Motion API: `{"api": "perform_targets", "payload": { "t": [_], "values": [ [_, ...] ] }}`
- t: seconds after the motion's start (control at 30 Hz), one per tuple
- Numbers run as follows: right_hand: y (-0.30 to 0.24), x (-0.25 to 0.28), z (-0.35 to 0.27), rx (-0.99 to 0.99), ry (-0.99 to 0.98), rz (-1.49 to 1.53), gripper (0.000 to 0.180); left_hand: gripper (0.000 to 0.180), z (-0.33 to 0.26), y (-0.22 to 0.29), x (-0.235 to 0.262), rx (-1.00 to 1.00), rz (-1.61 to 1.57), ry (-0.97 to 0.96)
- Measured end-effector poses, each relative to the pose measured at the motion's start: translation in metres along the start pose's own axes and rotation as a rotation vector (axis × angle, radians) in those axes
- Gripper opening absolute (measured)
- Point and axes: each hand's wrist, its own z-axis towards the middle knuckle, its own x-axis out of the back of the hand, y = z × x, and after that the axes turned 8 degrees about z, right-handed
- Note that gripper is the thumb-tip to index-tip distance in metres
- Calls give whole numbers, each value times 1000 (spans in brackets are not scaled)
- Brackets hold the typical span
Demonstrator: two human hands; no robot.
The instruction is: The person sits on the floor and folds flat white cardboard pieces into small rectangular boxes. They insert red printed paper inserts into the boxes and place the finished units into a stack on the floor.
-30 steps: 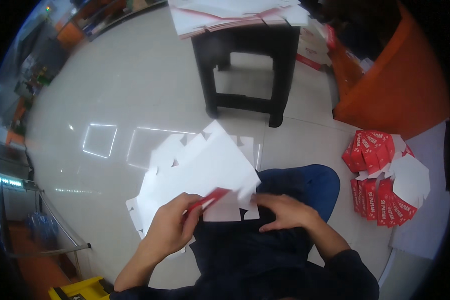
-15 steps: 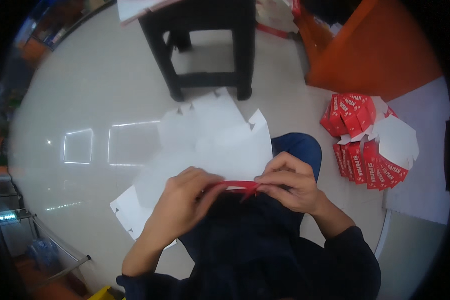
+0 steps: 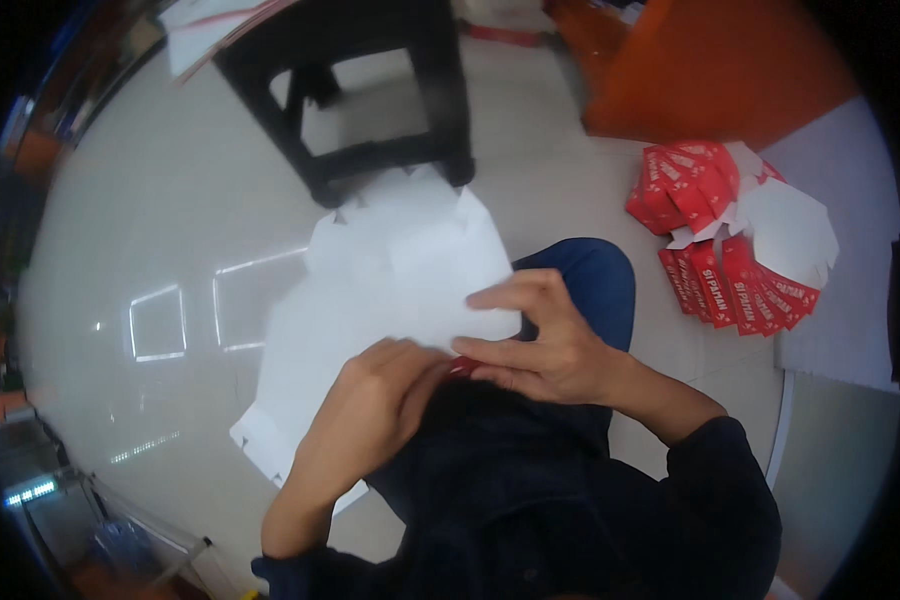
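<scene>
A large unfolded cardboard box blank [image 3: 400, 255] lies across my lap, its white inner face up and notched tabs along its edges. At its near edge a small piece of the red outer side [image 3: 462, 367] shows, folded up. My left hand [image 3: 375, 395] is closed on that near edge, its fingers curled over the white face. My right hand [image 3: 550, 345] grips the edge at the red fold between thumb and lower fingers, its index finger stretched over the board. Both hands partly hide the fold.
Nested red box trays with white insides [image 3: 735, 240] sit on the floor at right, near an orange panel [image 3: 710, 75]. A black plastic stool [image 3: 370, 150] stands ahead, with white sheets [image 3: 210, 30] on top. A metal frame [image 3: 155, 520] is at lower left.
My right hand has moved left along the near edge, closer to my left hand, and its index finger has lifted away. Less red shows. The whole view has shifted slightly.
</scene>
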Motion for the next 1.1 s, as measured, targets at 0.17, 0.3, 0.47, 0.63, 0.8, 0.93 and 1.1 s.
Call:
{"api": "perform_targets", "payload": {
  "t": [0.17,0.3,0.47,0.63,0.8,0.93,1.1],
  "values": [
    [13,8,-25,-143,-83,223,21,19,-20,0,8,5,170,70],
    [5,9,-37,-214,-33,192,13,15,-31,-28,17,52,492,17],
    [-8,-9,-36,-211,22,98,18,8,-7,-18,14,-152,502,5],
    [-16,-17,-24,-304,15,75,14,8,-10,-25,-3,-201,703,71],
    [-16,-23,-20,-300,51,87,13,6,-16,-24,-4,-193,710,200],
    [-14,-15,-24,-309,71,122,14,10,-17,-12,8,-86,739,234],
    [-15,-22,-21,-246,3,239,16,7,-15,-16,-8,-326,752,116]
  ]
}}
